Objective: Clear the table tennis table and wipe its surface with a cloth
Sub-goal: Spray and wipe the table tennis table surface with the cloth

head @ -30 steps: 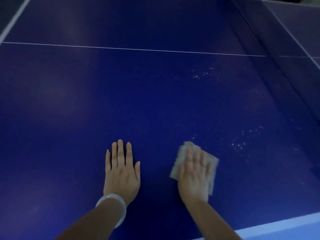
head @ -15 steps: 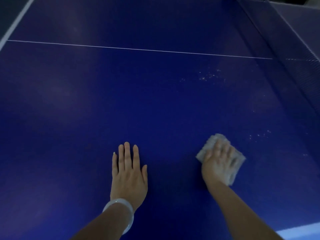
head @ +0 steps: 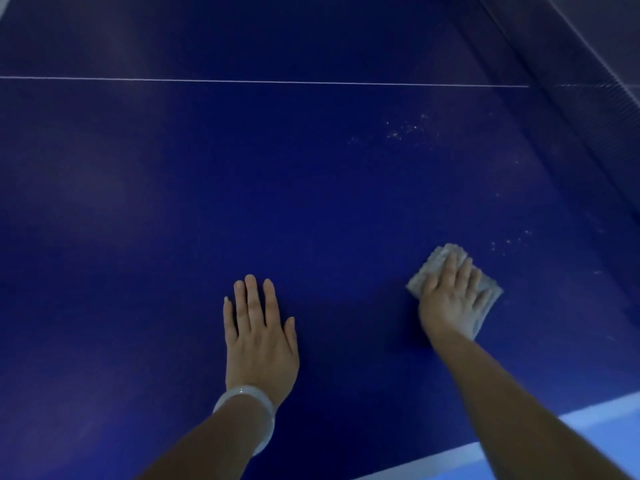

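Cloth (head: 438, 259) lies flat under our right hand (head: 450, 299), fingers straight, pressing. Pale specks (head: 509, 242) sit just up-right of it; left hand (head: 259, 330) rests open, farther off at lower centre.

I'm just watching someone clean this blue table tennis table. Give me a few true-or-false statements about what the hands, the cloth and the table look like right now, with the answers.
1. The right hand presses flat on a pale cloth. True.
2. The left hand holds a paddle. False: it lies flat and empty on the blue table.
3. A pale bracelet sits on the left wrist. True.
4. White specks still show beyond the cloth. True.
5. The cloth lies across the thin white line. False: the line is much farther from the person than the cloth.
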Action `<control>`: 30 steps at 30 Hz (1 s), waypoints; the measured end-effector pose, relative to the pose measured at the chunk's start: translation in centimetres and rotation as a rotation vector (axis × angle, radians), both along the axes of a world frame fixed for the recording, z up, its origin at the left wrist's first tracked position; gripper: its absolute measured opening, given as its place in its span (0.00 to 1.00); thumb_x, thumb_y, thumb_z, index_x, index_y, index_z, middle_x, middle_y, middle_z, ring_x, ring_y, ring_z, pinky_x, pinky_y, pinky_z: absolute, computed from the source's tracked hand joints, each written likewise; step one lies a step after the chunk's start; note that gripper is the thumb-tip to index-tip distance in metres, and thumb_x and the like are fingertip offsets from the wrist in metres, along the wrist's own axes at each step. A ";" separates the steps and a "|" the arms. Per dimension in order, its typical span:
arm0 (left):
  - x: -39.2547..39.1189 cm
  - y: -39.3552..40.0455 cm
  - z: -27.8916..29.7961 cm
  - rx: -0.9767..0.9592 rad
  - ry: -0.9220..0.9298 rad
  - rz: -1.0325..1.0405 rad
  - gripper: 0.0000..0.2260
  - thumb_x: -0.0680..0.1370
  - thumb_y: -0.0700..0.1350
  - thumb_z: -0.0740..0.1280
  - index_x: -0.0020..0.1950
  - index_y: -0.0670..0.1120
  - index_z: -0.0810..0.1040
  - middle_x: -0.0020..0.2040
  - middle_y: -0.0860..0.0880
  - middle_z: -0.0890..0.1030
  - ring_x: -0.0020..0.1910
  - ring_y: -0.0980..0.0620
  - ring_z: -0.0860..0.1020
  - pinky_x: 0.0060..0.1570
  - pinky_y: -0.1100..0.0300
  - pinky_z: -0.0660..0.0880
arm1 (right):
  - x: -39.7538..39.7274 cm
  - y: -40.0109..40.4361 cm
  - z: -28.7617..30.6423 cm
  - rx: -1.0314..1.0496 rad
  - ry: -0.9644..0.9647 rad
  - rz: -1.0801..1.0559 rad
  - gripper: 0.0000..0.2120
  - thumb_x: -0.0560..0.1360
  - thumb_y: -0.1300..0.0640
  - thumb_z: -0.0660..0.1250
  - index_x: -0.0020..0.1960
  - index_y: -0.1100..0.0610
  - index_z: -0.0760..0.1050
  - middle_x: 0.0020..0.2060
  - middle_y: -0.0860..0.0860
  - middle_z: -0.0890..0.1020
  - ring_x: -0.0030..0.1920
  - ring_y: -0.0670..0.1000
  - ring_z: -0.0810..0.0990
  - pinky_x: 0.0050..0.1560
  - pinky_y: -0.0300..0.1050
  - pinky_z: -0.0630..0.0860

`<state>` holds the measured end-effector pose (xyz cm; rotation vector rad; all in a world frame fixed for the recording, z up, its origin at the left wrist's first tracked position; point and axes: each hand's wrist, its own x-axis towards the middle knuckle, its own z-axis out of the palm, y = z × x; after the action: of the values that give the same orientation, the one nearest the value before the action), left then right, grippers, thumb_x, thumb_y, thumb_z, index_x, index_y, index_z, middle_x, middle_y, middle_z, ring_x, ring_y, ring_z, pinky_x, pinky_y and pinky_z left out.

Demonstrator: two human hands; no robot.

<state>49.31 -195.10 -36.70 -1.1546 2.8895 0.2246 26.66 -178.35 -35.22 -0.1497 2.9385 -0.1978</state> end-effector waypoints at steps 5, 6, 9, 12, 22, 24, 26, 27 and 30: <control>0.0 0.0 -0.1 0.012 0.030 -0.017 0.29 0.82 0.54 0.46 0.78 0.38 0.56 0.78 0.36 0.54 0.78 0.39 0.51 0.75 0.40 0.52 | 12.5 -2.1 -1.0 -0.032 0.134 0.595 0.28 0.82 0.48 0.46 0.80 0.51 0.45 0.79 0.52 0.50 0.79 0.53 0.47 0.77 0.59 0.46; 0.1 -0.1 -0.1 0.012 0.032 -0.015 0.29 0.82 0.54 0.46 0.78 0.38 0.56 0.78 0.36 0.54 0.78 0.39 0.51 0.75 0.40 0.52 | 13.7 -1.1 -1.0 -0.040 0.107 0.709 0.28 0.82 0.48 0.47 0.80 0.50 0.47 0.79 0.50 0.51 0.79 0.52 0.47 0.76 0.58 0.46; 0.1 0.0 -0.1 0.014 0.023 -0.003 0.29 0.81 0.54 0.45 0.78 0.38 0.55 0.78 0.36 0.54 0.78 0.39 0.51 0.75 0.40 0.51 | 11.8 3.9 -0.8 0.085 0.090 0.790 0.28 0.80 0.47 0.47 0.79 0.48 0.47 0.78 0.49 0.57 0.78 0.51 0.54 0.76 0.57 0.49; 0.0 0.0 0.0 0.011 0.008 0.002 0.29 0.81 0.54 0.45 0.78 0.39 0.55 0.78 0.37 0.53 0.78 0.39 0.50 0.76 0.41 0.50 | 8.0 8.7 -0.3 0.093 0.095 0.295 0.26 0.81 0.48 0.42 0.79 0.47 0.47 0.79 0.51 0.55 0.79 0.51 0.52 0.77 0.56 0.46; 0.1 0.2 0.2 0.005 0.018 -0.004 0.28 0.82 0.53 0.47 0.79 0.39 0.53 0.79 0.37 0.51 0.78 0.40 0.49 0.76 0.41 0.48 | 16.7 7.2 -0.2 -0.043 0.058 0.634 0.26 0.82 0.47 0.50 0.79 0.50 0.53 0.79 0.48 0.55 0.79 0.51 0.52 0.76 0.57 0.50; 0.2 0.2 0.3 0.014 0.017 -0.016 0.29 0.82 0.53 0.47 0.79 0.39 0.52 0.79 0.37 0.51 0.78 0.40 0.48 0.76 0.41 0.47 | 15.2 10.6 -0.1 -0.032 0.082 0.564 0.26 0.82 0.47 0.50 0.79 0.50 0.57 0.78 0.49 0.58 0.78 0.51 0.55 0.76 0.58 0.52; 0.2 0.1 0.6 0.027 0.018 -0.015 0.29 0.82 0.53 0.49 0.79 0.38 0.53 0.79 0.36 0.50 0.78 0.39 0.47 0.76 0.41 0.46 | 12.8 13.5 0.2 -0.009 0.107 0.379 0.26 0.81 0.47 0.48 0.77 0.50 0.60 0.77 0.49 0.61 0.78 0.52 0.57 0.76 0.58 0.54; 0.0 0.1 0.8 0.044 0.020 -0.007 0.28 0.82 0.52 0.50 0.78 0.38 0.53 0.79 0.36 0.51 0.78 0.39 0.47 0.76 0.41 0.46 | 11.7 14.6 0.4 0.008 0.102 0.299 0.27 0.81 0.46 0.45 0.77 0.51 0.60 0.77 0.49 0.62 0.77 0.52 0.58 0.76 0.58 0.54; -1.7 0.9 1.9 0.084 0.072 -0.077 0.26 0.82 0.46 0.57 0.77 0.37 0.59 0.78 0.36 0.55 0.77 0.36 0.51 0.76 0.39 0.48 | 9.4 16.0 0.5 0.059 0.093 0.208 0.29 0.81 0.44 0.38 0.78 0.51 0.58 0.77 0.49 0.60 0.78 0.52 0.57 0.76 0.58 0.54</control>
<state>47.56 -194.18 -34.79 -1.0411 2.9470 0.3892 36.11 -162.32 -34.76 -0.4650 2.9888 -0.0755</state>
